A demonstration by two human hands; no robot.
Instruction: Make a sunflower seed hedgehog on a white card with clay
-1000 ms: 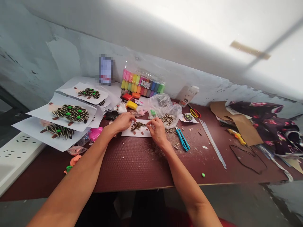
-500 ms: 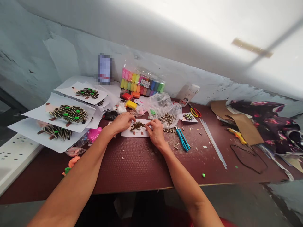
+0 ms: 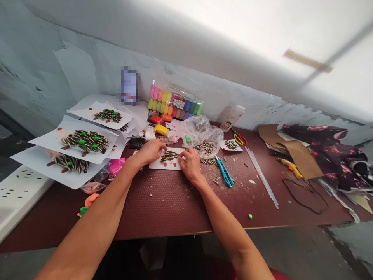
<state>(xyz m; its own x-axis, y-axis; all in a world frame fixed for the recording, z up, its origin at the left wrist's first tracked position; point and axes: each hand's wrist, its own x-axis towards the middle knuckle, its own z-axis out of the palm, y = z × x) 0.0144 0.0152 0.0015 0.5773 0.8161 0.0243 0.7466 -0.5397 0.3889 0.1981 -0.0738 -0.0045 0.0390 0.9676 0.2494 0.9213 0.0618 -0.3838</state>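
A small white card (image 3: 157,165) lies flat in front of me, bearing rows of striped sunflower seeds (image 3: 169,156) and two brown feet along its lower side. My left hand (image 3: 152,151) rests at the card's left side, fingers bent together and their tips on it. At the right end of the seed rows is my right hand (image 3: 190,164), thumb and fingers pinched together over the card. Whatever may be between these fingertips is too small to make out. Loose seeds (image 3: 205,147) spill from a clear plastic bag (image 3: 201,126) just beyond my right hand.
Finished-looking seed hedgehog sheets (image 3: 84,140) are stacked at left, beside a white power strip (image 3: 23,190). Coloured clay packs (image 3: 175,105) stand at the back. To the right lie a turquoise cutter (image 3: 224,173), scissors (image 3: 240,139), glue sticks (image 3: 262,177) and a yellow glue gun (image 3: 293,168).
My right hand has shifted very slightly at the card's right side. My left hand and the card stay in place.
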